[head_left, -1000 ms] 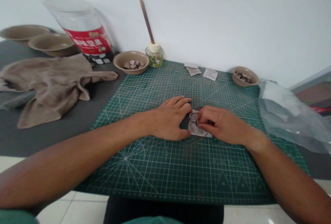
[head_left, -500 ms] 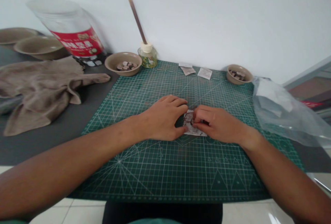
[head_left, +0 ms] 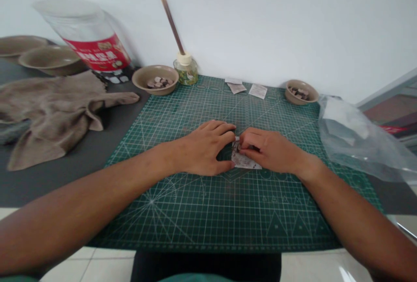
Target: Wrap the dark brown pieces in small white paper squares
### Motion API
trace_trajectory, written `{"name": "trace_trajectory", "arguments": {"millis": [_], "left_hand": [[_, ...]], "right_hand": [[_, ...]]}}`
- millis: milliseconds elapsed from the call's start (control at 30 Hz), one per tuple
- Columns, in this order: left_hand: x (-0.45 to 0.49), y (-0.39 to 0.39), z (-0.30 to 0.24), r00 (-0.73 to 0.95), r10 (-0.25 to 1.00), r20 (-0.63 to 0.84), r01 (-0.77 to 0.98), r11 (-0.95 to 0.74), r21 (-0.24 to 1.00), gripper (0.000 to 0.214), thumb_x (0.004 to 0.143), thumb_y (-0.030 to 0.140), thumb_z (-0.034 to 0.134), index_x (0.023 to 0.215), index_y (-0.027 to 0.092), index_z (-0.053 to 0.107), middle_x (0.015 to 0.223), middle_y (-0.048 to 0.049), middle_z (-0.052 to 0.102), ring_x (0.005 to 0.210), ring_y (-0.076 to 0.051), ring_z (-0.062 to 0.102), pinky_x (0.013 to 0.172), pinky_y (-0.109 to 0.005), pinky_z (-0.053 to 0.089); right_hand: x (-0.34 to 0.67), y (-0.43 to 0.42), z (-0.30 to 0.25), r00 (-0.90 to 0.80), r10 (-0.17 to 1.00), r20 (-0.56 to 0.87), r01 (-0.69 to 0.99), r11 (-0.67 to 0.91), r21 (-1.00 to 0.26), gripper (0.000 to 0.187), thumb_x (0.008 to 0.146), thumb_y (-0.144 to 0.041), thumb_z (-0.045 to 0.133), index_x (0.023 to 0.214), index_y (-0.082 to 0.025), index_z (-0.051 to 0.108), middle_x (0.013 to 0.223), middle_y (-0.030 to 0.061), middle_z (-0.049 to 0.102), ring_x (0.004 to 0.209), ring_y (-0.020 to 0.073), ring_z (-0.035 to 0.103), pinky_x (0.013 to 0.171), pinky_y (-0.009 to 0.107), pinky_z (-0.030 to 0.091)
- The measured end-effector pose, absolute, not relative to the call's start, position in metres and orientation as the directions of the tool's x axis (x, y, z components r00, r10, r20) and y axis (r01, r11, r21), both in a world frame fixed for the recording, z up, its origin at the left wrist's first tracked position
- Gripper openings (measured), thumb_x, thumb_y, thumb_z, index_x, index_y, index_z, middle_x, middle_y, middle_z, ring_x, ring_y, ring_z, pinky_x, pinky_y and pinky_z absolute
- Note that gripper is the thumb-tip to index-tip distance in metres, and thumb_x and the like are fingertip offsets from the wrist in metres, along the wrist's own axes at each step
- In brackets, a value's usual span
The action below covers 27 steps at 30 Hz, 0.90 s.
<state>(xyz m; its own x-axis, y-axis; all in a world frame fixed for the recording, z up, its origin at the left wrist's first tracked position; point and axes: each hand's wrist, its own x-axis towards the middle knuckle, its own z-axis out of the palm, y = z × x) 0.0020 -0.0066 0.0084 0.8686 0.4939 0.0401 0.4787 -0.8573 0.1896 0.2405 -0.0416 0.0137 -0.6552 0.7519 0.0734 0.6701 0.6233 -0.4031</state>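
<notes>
A small whitish square of paper (head_left: 246, 161) with dark markings lies on the green cutting mat (head_left: 208, 212) between my hands. My left hand (head_left: 208, 148) rests on the mat with thumb and fingers apart, thumb and fingertips at the square's left edge. Over the upper part of the square, my right hand (head_left: 269, 147) is closed in a pinch, fingertips down at the paper. Whatever sits in that pinch is hidden or too small to tell. Some dark curved marks show on the paper beside the right fingertips.
Two bowls of small pieces, one left (head_left: 155, 80) and one right (head_left: 301, 92), stand at the mat's back. Between them are a reed diffuser (head_left: 186, 70) and several paper squares (head_left: 258, 91). A brown cloth (head_left: 61, 108), large jar (head_left: 94, 43) and plastic bag (head_left: 352, 138) lie around.
My right hand has shifted slightly up and left over the paper square, uncovering more of its lower part. My left hand stays nearly still at the left edge.
</notes>
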Motion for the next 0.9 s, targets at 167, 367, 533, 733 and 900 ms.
{"name": "trace_trajectory", "arguments": {"millis": [167, 367, 533, 733, 900], "left_hand": [[0.002, -0.008, 0.002, 0.854, 0.517, 0.058, 0.499, -0.845, 0.192, 0.059, 0.089, 0.056, 0.059, 0.132, 0.016, 0.052, 0.155, -0.0149, 0.039, 0.145, -0.033, 0.033, 0.118, -0.049, 0.026], [0.006, -0.012, 0.001, 0.835, 0.544, 0.082, 0.520, -0.830, 0.204, 0.061, 0.090, 0.062, 0.054, 0.129, 0.015, 0.054, 0.154, -0.0173, 0.040, 0.143, -0.036, 0.034, 0.118, -0.054, 0.026], [0.006, -0.013, 0.003, 0.844, 0.529, 0.091, 0.504, -0.840, 0.200, 0.056, 0.089, 0.059, 0.058, 0.124, 0.015, 0.055, 0.154, -0.0168, 0.040, 0.143, -0.036, 0.035, 0.118, -0.054, 0.026], [0.007, -0.013, 0.002, 0.845, 0.525, 0.099, 0.504, -0.845, 0.178, 0.054, 0.090, 0.059, 0.055, 0.121, 0.014, 0.056, 0.152, -0.0172, 0.042, 0.141, -0.036, 0.037, 0.117, -0.053, 0.028], [0.012, -0.016, 0.001, 0.832, 0.534, 0.152, 0.513, -0.844, 0.158, 0.050, 0.087, 0.054, 0.060, 0.117, 0.014, 0.056, 0.146, -0.0168, 0.048, 0.137, -0.035, 0.041, 0.115, -0.050, 0.032]], "right_hand": [[0.248, -0.037, 0.012, -0.614, 0.784, 0.096, 0.708, 0.600, -0.373, 0.008, 0.096, -0.022, 0.057, 0.089, -0.020, 0.059, 0.099, 0.0041, 0.065, 0.087, 0.0178, 0.061, 0.078, 0.030, 0.045], [0.247, -0.038, 0.011, -0.634, 0.765, 0.113, 0.672, 0.618, -0.409, 0.011, 0.097, -0.024, 0.058, 0.086, -0.020, 0.059, 0.096, 0.0036, 0.064, 0.085, 0.0173, 0.060, 0.077, 0.030, 0.046], [0.245, -0.043, 0.011, -0.646, 0.757, 0.104, 0.656, 0.619, -0.431, 0.010, 0.097, -0.023, 0.058, 0.088, -0.020, 0.059, 0.095, 0.0026, 0.064, 0.085, 0.0165, 0.060, 0.077, 0.030, 0.045], [0.244, -0.043, 0.010, -0.651, 0.750, 0.118, 0.646, 0.629, -0.432, 0.011, 0.098, -0.024, 0.056, 0.087, -0.020, 0.059, 0.094, 0.0029, 0.063, 0.086, 0.0169, 0.060, 0.077, 0.030, 0.045], [0.244, -0.043, 0.010, -0.648, 0.753, 0.111, 0.658, 0.628, -0.417, 0.011, 0.097, -0.024, 0.057, 0.087, -0.020, 0.059, 0.093, 0.0024, 0.063, 0.085, 0.0168, 0.060, 0.076, 0.030, 0.044]]}}
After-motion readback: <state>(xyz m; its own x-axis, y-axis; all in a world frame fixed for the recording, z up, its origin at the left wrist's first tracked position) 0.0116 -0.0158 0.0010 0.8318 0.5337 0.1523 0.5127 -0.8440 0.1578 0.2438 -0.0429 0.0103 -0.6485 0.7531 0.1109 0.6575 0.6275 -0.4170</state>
